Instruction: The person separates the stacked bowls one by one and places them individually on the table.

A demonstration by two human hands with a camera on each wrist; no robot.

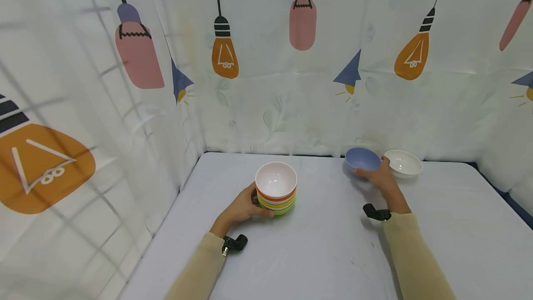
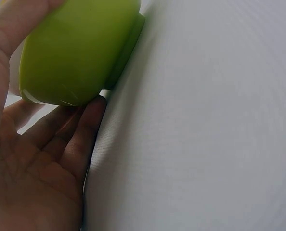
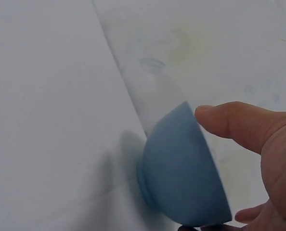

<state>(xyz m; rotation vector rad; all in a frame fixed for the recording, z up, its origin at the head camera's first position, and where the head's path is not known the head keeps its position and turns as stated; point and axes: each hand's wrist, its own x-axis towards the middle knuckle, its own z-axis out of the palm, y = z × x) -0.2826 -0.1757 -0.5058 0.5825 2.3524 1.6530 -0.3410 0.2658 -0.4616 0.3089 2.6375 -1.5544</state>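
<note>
A stack of nested bowls stands left of the table's middle, with a white-lined bowl (image 1: 276,179) on top and orange, yellow and green bands below. My left hand (image 1: 241,206) holds the stack from its left side, thumb in front and fingers behind. Close up, the left wrist view shows the lowest, green bowl (image 2: 80,53) between thumb and fingers. Toward the back right, my right hand (image 1: 380,178) grips a blue bowl (image 1: 360,156) by its rim, the thumb on the near side. Part of that grip is hidden in the right wrist view.
A white bowl (image 1: 403,163) stands just right of the blue one, close to my right fingers. The white-covered table (image 1: 316,253) ends at the back against a hanging curtain (image 1: 258,105) printed with lamps, which also runs along the left side.
</note>
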